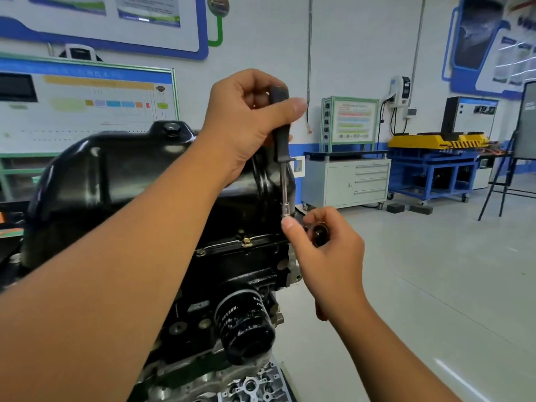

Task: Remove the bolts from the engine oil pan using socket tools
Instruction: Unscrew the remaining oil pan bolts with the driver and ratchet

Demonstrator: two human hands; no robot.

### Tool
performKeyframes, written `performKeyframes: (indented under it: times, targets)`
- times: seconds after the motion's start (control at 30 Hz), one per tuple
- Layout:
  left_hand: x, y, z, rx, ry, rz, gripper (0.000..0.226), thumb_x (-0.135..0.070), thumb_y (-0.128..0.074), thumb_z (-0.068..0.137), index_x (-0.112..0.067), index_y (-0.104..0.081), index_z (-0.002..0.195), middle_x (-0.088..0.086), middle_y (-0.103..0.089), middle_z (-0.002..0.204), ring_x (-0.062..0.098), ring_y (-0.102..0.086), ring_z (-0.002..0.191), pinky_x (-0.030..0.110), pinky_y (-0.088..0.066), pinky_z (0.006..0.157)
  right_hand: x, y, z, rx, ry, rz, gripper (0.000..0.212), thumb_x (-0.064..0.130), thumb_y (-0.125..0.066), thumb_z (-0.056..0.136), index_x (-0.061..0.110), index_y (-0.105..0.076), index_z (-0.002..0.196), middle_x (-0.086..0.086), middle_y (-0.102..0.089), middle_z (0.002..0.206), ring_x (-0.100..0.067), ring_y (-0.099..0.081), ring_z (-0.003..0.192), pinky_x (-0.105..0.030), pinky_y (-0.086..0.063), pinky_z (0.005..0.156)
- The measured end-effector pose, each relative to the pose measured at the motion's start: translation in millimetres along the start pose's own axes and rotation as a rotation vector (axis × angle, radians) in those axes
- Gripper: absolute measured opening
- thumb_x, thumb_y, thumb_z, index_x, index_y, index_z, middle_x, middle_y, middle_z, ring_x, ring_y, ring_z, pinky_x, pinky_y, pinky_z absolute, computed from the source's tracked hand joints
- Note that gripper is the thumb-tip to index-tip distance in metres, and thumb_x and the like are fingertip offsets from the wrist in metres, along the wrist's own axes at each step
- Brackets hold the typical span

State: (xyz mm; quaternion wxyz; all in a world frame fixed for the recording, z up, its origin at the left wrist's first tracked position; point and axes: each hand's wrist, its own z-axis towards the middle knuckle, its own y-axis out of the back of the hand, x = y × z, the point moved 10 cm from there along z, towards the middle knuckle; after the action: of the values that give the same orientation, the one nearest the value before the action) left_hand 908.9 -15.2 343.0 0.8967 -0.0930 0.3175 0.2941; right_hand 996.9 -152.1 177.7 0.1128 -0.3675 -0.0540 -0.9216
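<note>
A black oil pan [116, 175] tops the upturned engine in the middle of the view. My left hand [249, 123] grips the black handle of a socket driver [282, 146] held upright, its steel shaft ending in a socket [285, 211] at the pan's right edge. My right hand [327, 250] pinches the socket's lower end with thumb and fingertip, and its curled fingers hold a dark rounded object [320, 236]. A brass-coloured bolt [246, 242] and another bolt [200, 252] sit in the pan flange facing me.
A black oil filter [246, 326] sticks out of the engine block toward me. A grey drawer cabinet [345, 181] and a blue bench with yellow equipment [435, 158] stand along the far wall. Light grey floor [435, 271] lies to the right.
</note>
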Motion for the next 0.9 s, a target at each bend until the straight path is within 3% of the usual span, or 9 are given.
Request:
performKeyframes:
  times: [0.07, 0.27, 0.4, 0.53, 0.63, 0.7, 0.77, 0.83, 0.9]
  targets:
    - [2, 4, 4, -0.055, -0.014, 0.056, 0.032, -0.009, -0.089, 0.073, -0.018, -0.062, 0.086, 0.004, -0.059, 0.074, 0.029, -0.056, 0.073, 0.061, -0.060, 0.073, -2, -1, -4, -0.031, 0.025, -0.033, 0.024, 0.041, -0.085, 0.077, 0.027, -0.065, 0.074, 0.010, -0.058, 0.069, -0.012, -0.058, 0.069, -0.027, -0.049, 0.065]
    - [-1, -10, 7, 0.083, -0.025, 0.182, 0.022, -0.011, -0.073, 0.094, -0.012, -0.070, 0.116, 0.014, -0.066, 0.086, 0.021, -0.066, 0.072, 0.035, -0.059, 0.073, 22, -8, 16, -0.005, 0.108, -0.166, 0.030, 0.044, -0.088, 0.072, 0.027, -0.064, 0.067, 0.011, -0.059, 0.067, -0.008, -0.058, 0.070, -0.018, -0.042, 0.062]
    - [0, -25, 19, 0.422, 0.111, 0.403, 0.044, -0.019, -0.051, 0.106, -0.022, -0.047, 0.150, 0.006, -0.076, 0.110, 0.012, -0.073, 0.101, 0.032, -0.058, 0.075, 14, -21, 31, 0.212, 0.022, -0.197, 0.034, 0.040, -0.082, 0.082, 0.021, -0.060, 0.065, 0.003, -0.058, 0.059, -0.005, -0.051, 0.055, -0.020, -0.038, 0.055]
    - [-9, -34, 33, 0.661, 0.086, 0.544, 0.034, -0.016, -0.054, 0.101, -0.024, -0.064, 0.132, 0.000, -0.077, 0.115, 0.021, -0.070, 0.115, 0.037, -0.047, 0.080, 11, -26, 40, 0.461, -0.006, -0.141, 0.026, 0.031, -0.076, 0.090, 0.017, -0.066, 0.069, 0.000, -0.063, 0.063, -0.004, -0.050, 0.053, -0.026, -0.045, 0.059]
    - [4, -26, 40, 0.507, 0.102, 0.363, 0.022, -0.022, -0.077, 0.086, -0.016, -0.073, 0.107, 0.005, -0.076, 0.096, 0.035, -0.071, 0.088, 0.026, -0.044, 0.063, 9, -18, 46, 0.436, 0.011, -0.084, 0.026, 0.036, -0.076, 0.088, 0.019, -0.070, 0.070, 0.006, -0.063, 0.058, -0.003, -0.051, 0.051, -0.027, -0.044, 0.059]
    - [11, -16, 45, 0.391, 0.094, 0.288, 0.023, -0.022, -0.086, 0.076, -0.012, -0.070, 0.090, 0.004, -0.068, 0.076, 0.019, -0.056, 0.059, 0.024, -0.038, 0.053, 10, -15, 46, 0.363, 0.012, -0.022, 0.034, 0.047, -0.081, 0.081, 0.018, -0.069, 0.068, 0.006, -0.061, 0.054, -0.004, -0.050, 0.049, -0.025, -0.044, 0.056]
    - [15, -15, 49, 0.371, 0.074, 0.280, 0.027, -0.020, -0.088, 0.075, -0.015, -0.064, 0.082, 0.004, -0.066, 0.070, 0.012, -0.047, 0.052, 0.024, -0.035, 0.049, 11, -16, 46, 0.316, 0.013, -0.005, 0.037, 0.049, -0.085, 0.075, 0.018, -0.068, 0.064, 0.006, -0.060, 0.053, -0.005, -0.051, 0.050, -0.029, -0.047, 0.056]
    - [15, -18, 48, 0.416, 0.091, 0.269, 0.026, -0.023, -0.086, 0.079, -0.016, -0.063, 0.090, 0.006, -0.073, 0.080, 0.011, -0.049, 0.050, 0.024, -0.034, 0.048, 10, -19, 46, 0.305, 0.011, -0.003, 0.036, 0.043, -0.085, 0.077, 0.018, -0.065, 0.062, 0.008, -0.058, 0.051, -0.005, -0.049, 0.050, -0.031, -0.050, 0.058]
    - [12, -24, 41, 0.503, 0.113, 0.237, 0.022, -0.024, -0.077, 0.090, -0.019, -0.065, 0.109, 0.013, -0.077, 0.103, 0.010, -0.053, 0.053, 0.024, -0.034, 0.050, 11, -24, 46, 0.351, 0.027, -0.009, 0.033, 0.038, -0.082, 0.083, 0.019, -0.064, 0.063, 0.010, -0.053, 0.049, -0.004, -0.045, 0.047, -0.022, -0.043, 0.053]
